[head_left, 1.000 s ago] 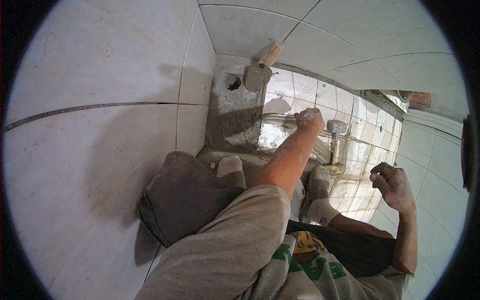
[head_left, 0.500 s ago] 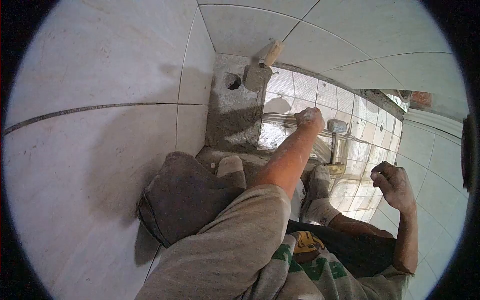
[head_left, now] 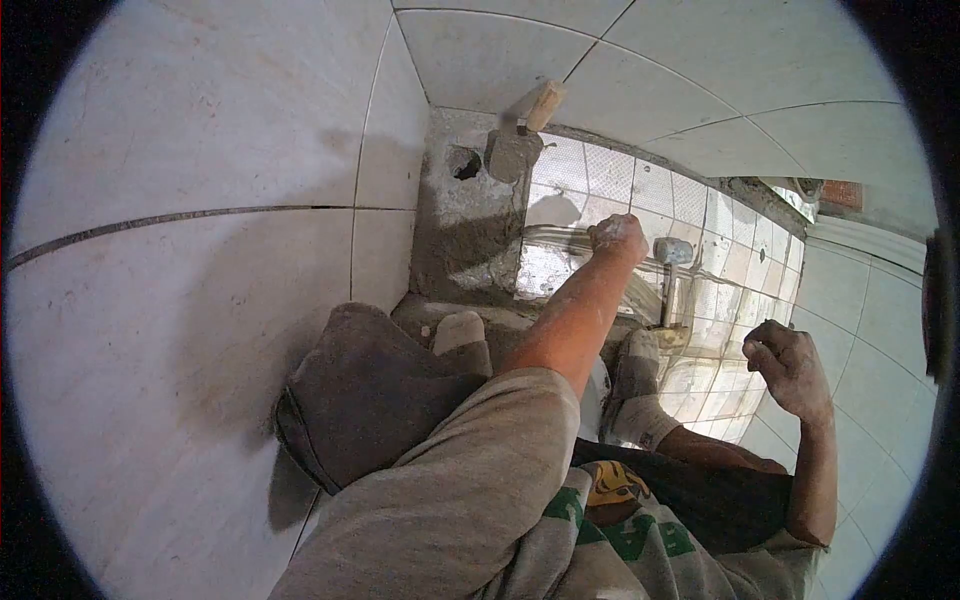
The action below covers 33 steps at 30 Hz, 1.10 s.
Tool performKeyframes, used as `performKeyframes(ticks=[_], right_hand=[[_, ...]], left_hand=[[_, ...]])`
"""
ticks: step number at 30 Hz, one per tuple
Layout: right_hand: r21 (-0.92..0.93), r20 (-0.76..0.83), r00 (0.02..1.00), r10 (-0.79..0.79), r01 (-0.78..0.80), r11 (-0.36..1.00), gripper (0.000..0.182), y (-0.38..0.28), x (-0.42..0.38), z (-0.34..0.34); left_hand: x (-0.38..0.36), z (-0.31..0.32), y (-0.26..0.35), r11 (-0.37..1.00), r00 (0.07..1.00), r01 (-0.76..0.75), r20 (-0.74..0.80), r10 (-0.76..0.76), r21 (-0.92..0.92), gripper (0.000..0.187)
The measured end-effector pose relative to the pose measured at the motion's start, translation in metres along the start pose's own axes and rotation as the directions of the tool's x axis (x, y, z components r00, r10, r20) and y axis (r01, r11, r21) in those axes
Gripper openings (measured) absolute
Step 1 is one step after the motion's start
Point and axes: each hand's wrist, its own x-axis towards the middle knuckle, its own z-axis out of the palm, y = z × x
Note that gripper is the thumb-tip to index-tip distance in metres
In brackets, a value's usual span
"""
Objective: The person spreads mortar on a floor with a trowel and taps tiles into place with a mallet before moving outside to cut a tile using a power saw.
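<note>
Moved: barely anything; my right hand [head_left: 790,370] has curled its fingers in slightly.
Left hand [head_left: 620,238]: closed like a fist over the small, whitish, grey-streaked floor tiles [head_left: 650,185]; I can't tell whether it holds something.
Right hand: narrow, thumb against fingers.
Grey-headed mallet [head_left: 673,251]: on the tiles, just beside my left hand.
Wooden-handled, mortar-caked trowel [head_left: 514,156]: near the dark round hole [head_left: 465,163].

Pale tiled walls [head_left: 200,120] around patterned floor tiles [head_left: 653,190].
</note>
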Motion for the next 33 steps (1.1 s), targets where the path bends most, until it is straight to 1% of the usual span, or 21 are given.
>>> performKeyframes(ticks=[2, 5, 8, 10, 13, 17, 19, 23, 25, 26, 28, 31, 33], right_hand=[[-0.013, -0.008, 1.0, -0.014, 0.014, 1.0, 0.019, 0.0, 0.0, 0.0], [0.005, -0.011, 1.0, -0.025, 0.025, 1.0, 0.018, -0.002, -0.001, -0.002], [0.031, 0.002, 1.0, 0.013, -0.013, 0.999, 0.018, -0.002, -0.001, -0.002], [0.016, -0.007, 1.0, 0.0, 0.0, 1.0, 0.017, 0.0, -0.001, -0.002], [0.016, -0.014, 1.0, -0.026, 0.026, 1.0, 0.017, 0.0, -0.001, -0.002], [0.017, -0.01, 1.0, 0.002, -0.002, 1.0, 0.018, -0.003, -0.001, -0.003], [-0.007, 0.006, 1.0, 0.002, -0.002, 1.0, 0.019, -0.005, -0.001, -0.004], [-0.007, -0.01, 1.0, -0.013, 0.012, 1.0, 0.02, -0.002, -0.001, -0.002], [-0.009, -0.007, 1.0, 0.003, -0.003, 1.0, 0.019, -0.003, -0.001, -0.002], [-0.009, -0.006, 1.0, 0.003, -0.003, 1.0, 0.019, -0.003, -0.001, -0.002], [-0.024, -0.003, 0.999, -0.043, 0.043, 0.999, 0.019, 0.0, -0.001, -0.002], [-0.031, 0.001, 1.0, -0.001, 0.001, 1.0, 0.017, -0.004, -0.001, -0.002], [-0.011, 0.0, 1.0, -0.02, 0.02, 1.0, 0.016, 0.0, -0.001, -0.001]], left_hand=[[-0.001, -0.001, 0.0, 1.0, 1.0, -0.003, -0.003, 0.002, -0.014, 0.033], [-0.001, -0.004, 0.001, 1.0, 0.999, 0.015, 0.032, -0.016, 0.022, 0.035], [0.002, 0.0, -0.001, 1.0, 1.0, 0.005, 0.023, -0.006, 0.031, 0.034], [-0.001, -0.004, 0.001, 0.999, 0.999, 0.028, 0.026, -0.029, 0.015, 0.033], [0.001, -0.001, -0.002, 1.0, 0.999, 0.026, 0.019, -0.026, 0.015, 0.032], [-0.001, -0.005, -0.001, 1.0, 0.999, 0.015, 0.035, -0.015, 0.018, 0.032], [-0.002, -0.008, -0.002, 0.998, 0.997, -0.01, 0.071, 0.006, 0.056, 0.044], [-0.001, -0.007, -0.002, 0.997, 0.998, -0.022, 0.052, 0.018, 0.075, 0.045], [-0.005, -0.011, 0.0, 0.999, 0.997, -0.003, 0.078, -0.001, 0.051, 0.045], [-0.007, -0.011, 0.001, 0.999, 0.997, -0.003, 0.078, -0.001, 0.051, 0.045], [-0.01, -0.011, 0.003, 1.0, 0.999, 0.03, 0.014, -0.03, -0.004, 0.031], [-0.011, -0.012, 0.003, 1.0, 1.0, 0.018, 0.023, -0.018, 0.017, 0.032], [-0.006, -0.007, 0.002, 1.0, 1.0, 0.012, 0.019, -0.013, 0.016, 0.033]])
